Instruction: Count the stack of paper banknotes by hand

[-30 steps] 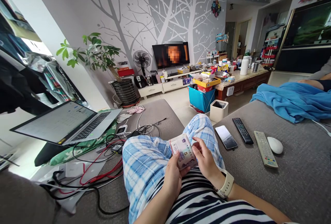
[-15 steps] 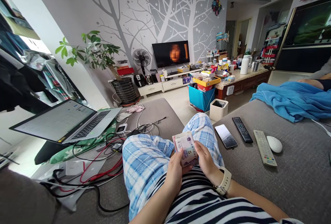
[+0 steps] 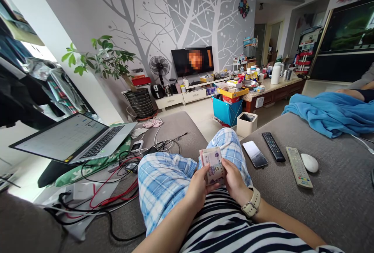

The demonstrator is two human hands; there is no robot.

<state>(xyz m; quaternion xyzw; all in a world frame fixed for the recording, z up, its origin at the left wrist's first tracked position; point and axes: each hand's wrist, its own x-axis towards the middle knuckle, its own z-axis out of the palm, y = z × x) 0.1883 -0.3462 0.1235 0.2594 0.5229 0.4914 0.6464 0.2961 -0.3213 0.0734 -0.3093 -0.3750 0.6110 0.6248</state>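
A stack of banknotes (image 3: 214,164), with a 5 printed on the top note, is held upright above my lap. My left hand (image 3: 199,187) grips its left side, thumb across the front and fingers underneath. On the other side, my right hand (image 3: 233,179) is closed on the right edge, the thumb near the upper corner. Both hands rest close to the striped shirt (image 3: 219,216), between the legs of blue checked trousers (image 3: 163,183). A pale watch (image 3: 251,203) is on my right wrist. The backs of the notes are hidden.
Right of me on the grey sofa lie a phone (image 3: 255,154), a black remote (image 3: 273,146), a beige remote (image 3: 298,167) and a white mouse (image 3: 309,163). An open laptop (image 3: 96,138) and tangled cables (image 3: 117,190) lie left. A blue blanket (image 3: 330,112) partly covers another person.
The banknotes have shifted slightly to the right and tilted more upright. My left hand has moved a little with them, and my right hand stays at their right edge.
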